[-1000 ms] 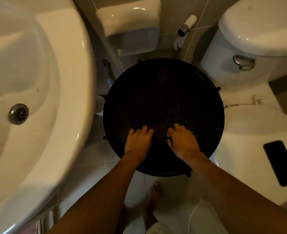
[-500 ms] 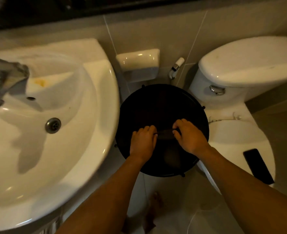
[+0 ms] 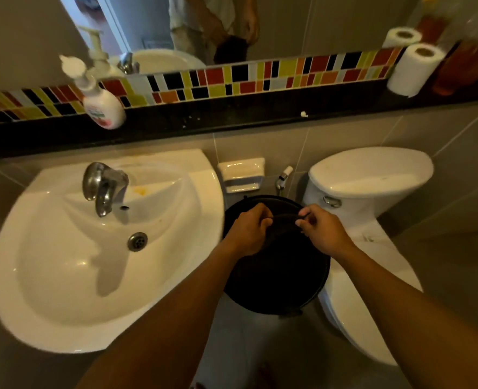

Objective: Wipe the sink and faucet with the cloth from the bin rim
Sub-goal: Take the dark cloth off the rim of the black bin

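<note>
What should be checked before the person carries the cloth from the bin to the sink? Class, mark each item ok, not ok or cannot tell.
1. Left hand grips the cloth: ok.
2. Right hand grips the cloth: ok.
3. Cloth lifted fully clear of the bin: cannot tell, both are dark.
4. Sink bowl free of objects: ok.
5. Faucet not running: ok.
6. Sink clean: not ok, yellow stain behind the faucet.

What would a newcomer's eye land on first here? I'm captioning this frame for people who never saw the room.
Probably the bright mosaic tile strip running under the mirror, the only strong colour. Next, both hands, left hand and right hand, stretching a dark cloth over the black bin at centre, between the white sink and the toilet.
</note>
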